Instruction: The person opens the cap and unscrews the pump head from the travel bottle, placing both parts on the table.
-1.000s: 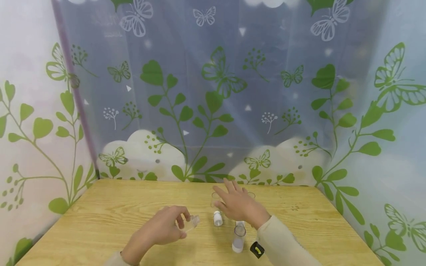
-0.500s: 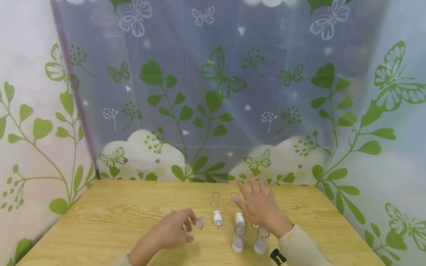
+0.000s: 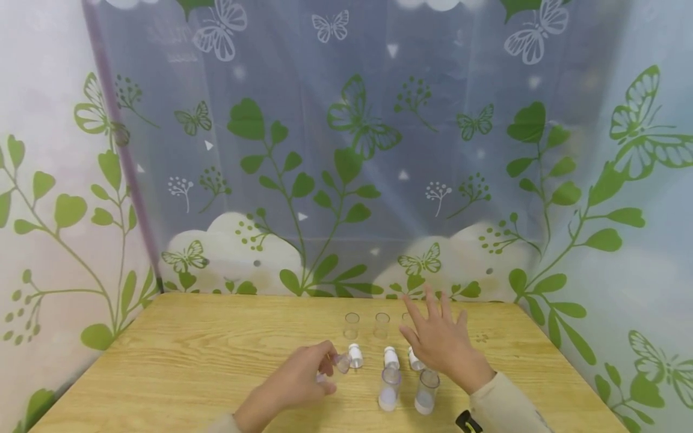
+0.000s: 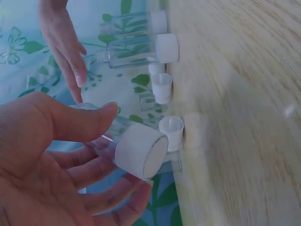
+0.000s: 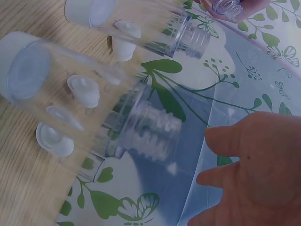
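In my left hand (image 3: 295, 379) is a clear bottle with a threaded neck (image 3: 342, 362). Its white base (image 4: 141, 150) points toward the left wrist camera, with thumb and fingers around the clear body. The bottle is tilted above the table. My right hand (image 3: 444, 340) holds nothing and hovers with fingers spread, past two upright bottles. These two, a left bottle (image 3: 388, 391) and a right bottle (image 3: 425, 394), are clear with white bases and open threaded necks (image 5: 153, 132). Behind them stand white nozzle tops, left (image 3: 355, 356), middle (image 3: 391, 358) and right (image 3: 415, 359).
A row of clear cylindrical covers stands farther back, including a left cover (image 3: 351, 326) and a middle cover (image 3: 381, 326); my right hand partly hides another. All stand on a wooden table (image 3: 216, 331) enclosed by a patterned curtain (image 3: 303, 180) behind and at the sides.
My right hand has moved right, uncovering the right bottle and the nozzle tops. My left hand has carried its bottle rightward, close to the left nozzle top.
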Motion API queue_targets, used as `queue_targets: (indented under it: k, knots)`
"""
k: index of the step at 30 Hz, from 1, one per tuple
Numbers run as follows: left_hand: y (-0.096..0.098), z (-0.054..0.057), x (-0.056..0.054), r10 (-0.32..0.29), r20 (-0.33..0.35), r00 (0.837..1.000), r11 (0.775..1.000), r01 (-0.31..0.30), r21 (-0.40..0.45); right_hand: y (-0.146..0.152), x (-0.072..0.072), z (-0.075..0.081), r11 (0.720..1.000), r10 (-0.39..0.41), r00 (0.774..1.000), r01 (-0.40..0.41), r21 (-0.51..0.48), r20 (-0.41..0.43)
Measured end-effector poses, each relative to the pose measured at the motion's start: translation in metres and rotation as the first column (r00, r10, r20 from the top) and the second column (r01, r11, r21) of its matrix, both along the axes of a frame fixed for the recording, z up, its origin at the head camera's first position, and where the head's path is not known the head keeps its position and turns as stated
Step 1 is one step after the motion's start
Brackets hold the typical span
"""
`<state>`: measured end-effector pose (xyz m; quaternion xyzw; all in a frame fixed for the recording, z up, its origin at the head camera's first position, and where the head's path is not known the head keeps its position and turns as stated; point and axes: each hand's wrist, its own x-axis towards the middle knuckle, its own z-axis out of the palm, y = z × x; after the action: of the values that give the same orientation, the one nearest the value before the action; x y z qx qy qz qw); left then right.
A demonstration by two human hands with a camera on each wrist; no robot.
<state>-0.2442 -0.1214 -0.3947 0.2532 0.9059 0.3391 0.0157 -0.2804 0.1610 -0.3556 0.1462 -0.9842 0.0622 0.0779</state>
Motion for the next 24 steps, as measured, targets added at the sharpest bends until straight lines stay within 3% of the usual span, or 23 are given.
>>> queue_targets:
  k: [4,24]
  knots:
    - [0.007,-0.004,-0.001,0.018,-0.035,0.999,1.0,-0.018,-0.002,0.004,0.002,0.001,1.0,-0.009,1.0,0.009,0.005,0.02]
    - [0.031,-0.011,-0.006,0.07,-0.034,0.997,0.998,-0.07,-0.001,0.011,0.001,0.001,1.0,-0.019,0.999,0.019,0.002,0.04]
